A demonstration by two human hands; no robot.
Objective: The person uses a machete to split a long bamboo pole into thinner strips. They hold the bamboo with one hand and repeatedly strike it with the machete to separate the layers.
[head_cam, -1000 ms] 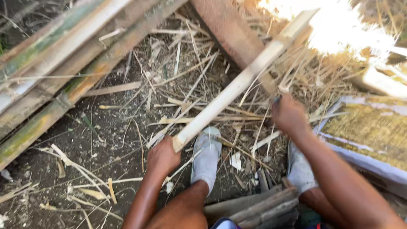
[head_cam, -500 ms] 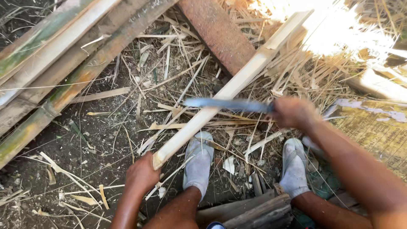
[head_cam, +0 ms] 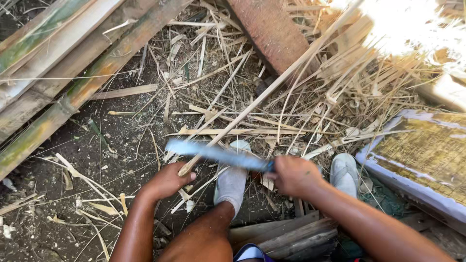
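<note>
Gripping the near end of a thin bamboo strip [head_cam: 272, 87], the left hand [head_cam: 167, 180] is closed around it just left of centre, low in the view. That strip runs from the hand toward 1 o'clock, up across the litter into the glare at the top right. Right hand [head_cam: 293, 175] is clenched on the handle of a long knife [head_cam: 216, 154]; the blade points toward 9 o'clock, blurred, and crosses the strip just above the left hand. Whether blade and strip touch cannot be told. Two feet in pale sandals [head_cam: 233, 177] rest on the dirt ground [head_cam: 97, 160] beneath the hands. Split bamboo poles [head_cam: 58, 63] lie stacked at 10 o'clock. A woven mat in a pale frame [head_cam: 422, 160] sits at 3 o'clock.
</note>
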